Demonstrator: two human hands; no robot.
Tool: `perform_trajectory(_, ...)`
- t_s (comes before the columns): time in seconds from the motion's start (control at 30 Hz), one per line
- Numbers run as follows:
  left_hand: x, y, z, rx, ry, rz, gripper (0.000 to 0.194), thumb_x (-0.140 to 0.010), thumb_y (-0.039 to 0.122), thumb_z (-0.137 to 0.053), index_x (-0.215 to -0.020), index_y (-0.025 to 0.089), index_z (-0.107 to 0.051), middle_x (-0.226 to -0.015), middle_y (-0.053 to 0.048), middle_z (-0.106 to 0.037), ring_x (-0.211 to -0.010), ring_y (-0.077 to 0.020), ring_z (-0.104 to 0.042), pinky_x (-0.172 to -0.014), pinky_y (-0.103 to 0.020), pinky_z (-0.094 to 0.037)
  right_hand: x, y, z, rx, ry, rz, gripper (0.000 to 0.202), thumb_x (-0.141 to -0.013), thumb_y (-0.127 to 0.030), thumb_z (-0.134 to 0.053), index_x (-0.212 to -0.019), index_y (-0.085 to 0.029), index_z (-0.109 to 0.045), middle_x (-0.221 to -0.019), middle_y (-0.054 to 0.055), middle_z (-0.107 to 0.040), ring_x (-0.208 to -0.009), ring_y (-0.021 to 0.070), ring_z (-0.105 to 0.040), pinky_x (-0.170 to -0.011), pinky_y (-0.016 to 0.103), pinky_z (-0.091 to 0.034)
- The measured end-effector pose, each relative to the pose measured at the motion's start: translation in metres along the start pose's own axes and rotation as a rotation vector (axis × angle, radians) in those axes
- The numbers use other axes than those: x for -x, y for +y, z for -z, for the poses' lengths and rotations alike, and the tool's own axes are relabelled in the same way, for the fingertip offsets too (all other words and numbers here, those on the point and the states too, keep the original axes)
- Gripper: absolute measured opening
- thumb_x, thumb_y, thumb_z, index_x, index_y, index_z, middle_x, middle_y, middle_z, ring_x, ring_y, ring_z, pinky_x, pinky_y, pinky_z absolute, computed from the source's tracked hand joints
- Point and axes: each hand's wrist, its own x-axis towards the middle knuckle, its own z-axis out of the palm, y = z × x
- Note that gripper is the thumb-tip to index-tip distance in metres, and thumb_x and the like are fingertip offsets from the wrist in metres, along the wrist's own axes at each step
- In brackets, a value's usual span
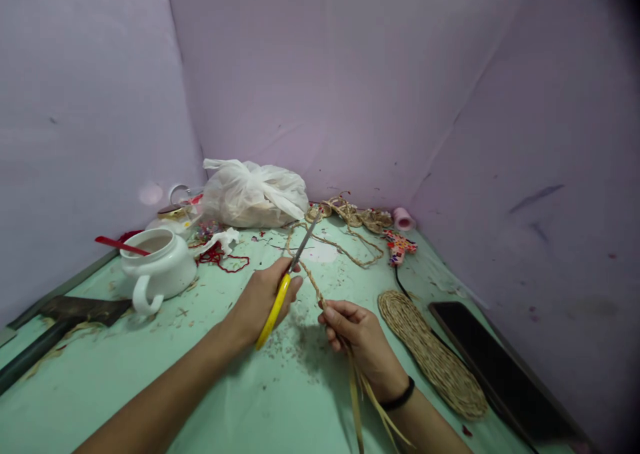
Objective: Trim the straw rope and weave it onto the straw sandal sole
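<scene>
L hand is curled round the scissors, blades pointing away; can't tell if it grips the braid too. R hand pinches the braid's near end above the table, w/ loose strands trailing. Risk — blades v. close to braid, so a slip could nick it; slack R pinch could let strands unravel.

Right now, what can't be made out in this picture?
Head view:
- Contents of the white bag: clouded by its plastic.
- Bottom of the white pot: hidden by its wall.
- Braid inside the right hand: covered by it.
- Handle end of the dark tool: cut by left edge.
</scene>
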Motion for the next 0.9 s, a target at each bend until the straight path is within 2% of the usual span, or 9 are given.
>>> perform_trajectory(0.1,0.013,0.000,0.012,-0.341,-0.051,-0.103,0.020,-0.082,0.026,-0.035,-0.098,0.022,-0.046,-0.060,0.003,-0.050,-0.052,-0.0136,-0.048,-0.052,-0.025,-0.039,0.003,-0.011,0.003,-0.107,-0.015,-0.002,0.025,-0.051,-0.024,-0.077,-0.070,-0.012,-0.066,-0.060,0.000,-0.062,-0.043,0.0037,-0.048,-0.038,0.014,-0.035)
perform_trajectory(0.17,0.024,-0.001,0.014,-0.438,-0.128,-0.138,0.029,-0.079,0.016,-0.033,-0.106,0.022,-0.043,-0.078,-0.002,-0.055,-0.066,-0.0157,-0.052,-0.060,-0.027,-0.041,0.006,-0.015,0.002,-0.159,-0.057,-0.001,0.025,-0.051,-0.020,-0.076,-0.072,-0.013,-0.067,-0.063,0.001,-0.063,-0.046,0.0042,-0.049,-0.040,0.014,-0.037)
perform_trajectory(0.27,0.033,-0.005,0.008,-0.596,-0.192,-0.209,0.050,-0.071,0.006,-0.036,-0.118,0.022,-0.038,-0.105,-0.008,-0.050,-0.091,-0.0196,-0.049,-0.078,-0.034,-0.040,0.010,-0.017,-0.001,-0.167,-0.055,-0.007,0.024,-0.050,-0.016,-0.073,-0.073,-0.013,-0.067,-0.054,-0.001,-0.059,-0.043,0.0054,-0.047,-0.038,0.015,-0.036)
perform_trajectory(0.33,0.035,-0.009,0.001,-0.735,-0.182,-0.229,0.054,-0.069,0.004,-0.036,-0.121,0.020,-0.038,-0.109,-0.011,-0.048,-0.096,-0.0225,-0.046,-0.082,-0.039,-0.038,0.011,-0.016,-0.003,-0.141,-0.009,0.001,0.024,-0.048,-0.012,-0.070,-0.072,-0.013,-0.068,-0.051,-0.002,-0.058,-0.041,0.0056,-0.044,-0.035,0.015,-0.033)
perform_trajectory(0.43,0.033,-0.011,-0.005,-0.894,-0.125,-0.247,0.049,-0.072,0.004,-0.035,-0.119,0.016,-0.041,-0.107,-0.015,-0.048,-0.097,-0.0258,-0.045,-0.082,-0.043,-0.038,0.010,-0.016,-0.003,-0.091,0.046,0.036,0.027,-0.043,-0.006,-0.066,-0.069,-0.012,-0.068,-0.056,-0.001,-0.061,-0.042,0.0057,-0.045,-0.034,0.015,-0.032)
perform_trajectory(0.6,0.031,-0.012,-0.007,-0.940,-0.069,-0.264,0.046,-0.072,0.003,-0.037,-0.116,0.015,-0.043,-0.104,-0.015,-0.049,-0.094,-0.0257,-0.047,-0.079,-0.042,-0.040,0.008,-0.016,-0.003,-0.012,0.054,0.032,0.026,-0.046,-0.012,-0.068,-0.072,-0.012,-0.066,-0.044,-0.003,-0.057,-0.035,0.0053,-0.043,-0.036,0.017,-0.033)
perform_trajectory(0.8,0.035,-0.011,-0.007,-0.916,-0.090,-0.239,0.046,-0.072,0.004,-0.037,-0.115,0.018,-0.043,-0.102,-0.012,-0.050,-0.089,-0.0245,-0.048,-0.077,-0.041,-0.040,0.011,-0.016,-0.007,0.054,0.067,0.070,0.027,-0.049,-0.015,-0.067,-0.076,-0.013,-0.067,-0.044,-0.006,-0.050,-0.034,0.0037,-0.035,-0.034,0.017,-0.027)
perform_trajectory(0.9,0.035,-0.008,-0.005,-0.904,-0.130,-0.190,0.044,-0.072,0.004,-0.036,-0.113,0.019,-0.044,-0.097,-0.010,-0.052,-0.086,-0.0236,-0.048,-0.075,-0.039,-0.040,0.012,-0.016,-0.006,0.130,0.028,0.093,0.022,-0.054,-0.020,-0.066,-0.075,-0.012,-0.068,-0.045,-0.007,-0.045,-0.036,0.0029,-0.031,-0.033,0.017,-0.022)
